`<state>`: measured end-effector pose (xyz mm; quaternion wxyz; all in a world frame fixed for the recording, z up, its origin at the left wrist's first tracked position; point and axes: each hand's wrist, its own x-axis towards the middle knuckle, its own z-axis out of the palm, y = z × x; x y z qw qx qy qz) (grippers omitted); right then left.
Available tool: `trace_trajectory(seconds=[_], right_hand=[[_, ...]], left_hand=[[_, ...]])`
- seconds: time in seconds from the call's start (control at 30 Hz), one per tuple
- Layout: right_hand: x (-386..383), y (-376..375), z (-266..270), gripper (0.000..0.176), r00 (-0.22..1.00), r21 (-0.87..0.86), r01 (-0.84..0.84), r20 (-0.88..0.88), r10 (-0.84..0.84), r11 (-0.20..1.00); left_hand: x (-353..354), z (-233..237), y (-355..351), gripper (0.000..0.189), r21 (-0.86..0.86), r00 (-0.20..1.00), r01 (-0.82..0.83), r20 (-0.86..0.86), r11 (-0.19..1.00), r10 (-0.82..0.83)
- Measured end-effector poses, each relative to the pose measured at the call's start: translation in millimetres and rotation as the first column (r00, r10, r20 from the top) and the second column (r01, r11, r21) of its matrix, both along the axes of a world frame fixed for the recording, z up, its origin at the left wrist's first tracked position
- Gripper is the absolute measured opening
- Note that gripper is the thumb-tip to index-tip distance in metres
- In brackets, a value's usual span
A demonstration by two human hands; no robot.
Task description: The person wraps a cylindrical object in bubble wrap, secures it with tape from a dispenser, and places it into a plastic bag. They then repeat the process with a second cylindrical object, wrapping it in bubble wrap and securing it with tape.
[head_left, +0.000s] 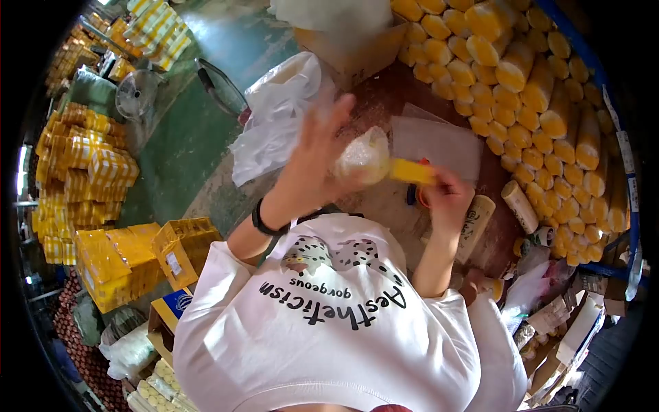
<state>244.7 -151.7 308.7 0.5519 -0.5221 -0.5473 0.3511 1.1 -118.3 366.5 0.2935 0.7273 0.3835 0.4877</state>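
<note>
A strip of yellow tape (412,172) stretches from a white bundle wrapped in clear plastic (367,156) to my right hand (447,192), whose fingers are closed on its end. Motion blurs this hand a little. My left hand (309,156), with a black band on its wrist, is raised at the bundle's left side, fingers stretched out and apart. Its lower edge overlaps the bundle in this view. Just below the tape, close to my right hand, is a red and blue object (417,196), partly hidden.
White plastic bags (278,117) lie beyond my left hand. Flat translucent sheets (439,144) and wrapped rolls (477,223) lie to the right. A tall stack of yellow-ended rolls (528,103) rises at the right. Taped cartons (117,261) stand at left, a fan (137,95) behind.
</note>
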Motion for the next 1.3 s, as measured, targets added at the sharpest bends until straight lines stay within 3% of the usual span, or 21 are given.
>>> trace_trajectory(seconds=[0.03,0.1,0.13,0.17,0.2,0.3,0.4,0.53,0.6,0.7,0.73,0.9,1.0,1.13,1.2,1.3], right_hand=[[8.4,-0.4,-6.1,0.027,0.977,0.010,0.177,-0.125,-0.175,0.984],[18.8,8.7,-7.5,0.052,0.903,0.153,0.175,-0.420,-0.096,0.972],[20.2,15.6,-5.1,0.064,0.836,0.225,0.189,-0.548,-0.037,0.956],[10.9,20.9,0.6,0.095,0.909,0.077,0.241,-0.367,-0.198,0.967],[6.1,29.7,-13.5,0.098,0.932,0.112,0.124,-0.354,-0.077,0.986],[-14.0,45.7,-83.7,0.106,0.938,0.072,-0.126,-0.317,0.142,0.989],[-39.5,42.1,-95.7,0.095,0.978,-0.023,-0.053,-0.204,0.048,0.998],[-57.8,33.7,-94.1,0.079,0.982,0.021,0.004,-0.190,0.000,1.000],[-61.0,30.5,-94.1,0.073,0.973,0.063,-0.050,-0.220,0.063,0.997],[-64.9,29.2,-91.8,0.057,0.984,0.108,-0.127,0.140,0.111,0.986],[-63.1,30.8,-94.5,0.056,0.990,0.123,-0.114,0.094,0.103,0.986],[-55.2,39.8,-80.2,0.057,0.995,0.097,-0.053,-0.084,0.062,0.994],[-55.8,40.2,-81.6,0.054,0.998,-0.058,0.028,-0.047,-0.031,0.998],[-53.5,39.4,-98.2,0.053,0.993,0.085,-0.059,0.104,0.050,0.995],[-52.6,38.3,-95.3,0.050,0.988,0.128,-0.099,0.134,0.082,0.987],[-40.6,40.6,-96.1,0.043,0.977,0.051,-0.174,0.138,0.166,0.983]], left_hand=[[-2.6,-5.5,13.2,0.059,0.054,0.989,-0.139,0.057,0.989,0.136],[-12.1,-25.6,30.9,0.057,0.060,0.940,-0.325,0.133,0.944,0.315],[-14.7,-41.7,32.3,0.055,0.078,0.970,-0.242,-0.004,0.967,0.243],[-16.0,-59.4,32.3,0.054,0.083,0.976,-0.156,-0.142,0.984,0.166],[-15.7,-75.5,31.5,0.052,0.075,0.957,-0.067,-0.278,0.995,0.086],[13.1,-109.8,18.8,0.042,0.163,0.922,-0.054,-0.371,0.985,0.111],[18.4,-139.8,18.0,0.032,0.395,0.870,0.032,-0.464,0.918,0.169],[12.8,-149.8,13.4,0.038,0.493,0.905,0.119,-0.410,0.862,0.110],[7.5,-155.4,14.1,0.040,0.434,0.923,0.122,-0.381,0.893,0.059],[5.0,-155.5,16.7,0.039,0.331,0.952,0.058,-0.301,0.942,0.047],[5.1,-150.3,18.3,0.037,0.292,0.961,0.027,-0.270,0.956,0.055],[3.0,-135.7,33.3,0.032,0.244,0.920,0.247,-0.362,0.938,-0.148],[6.8,-137.8,33.4,0.030,0.251,0.941,0.224,-0.308,0.942,-0.141],[7.2,-118.5,37.1,0.030,0.249,0.930,0.294,-0.295,0.923,-0.217],[5.2,-131.6,40.7,0.030,0.280,0.902,0.346,-0.362,0.895,-0.235],[4.3,-148.7,35.2,0.032,0.323,0.894,0.329,-0.410,0.888,-0.182]])
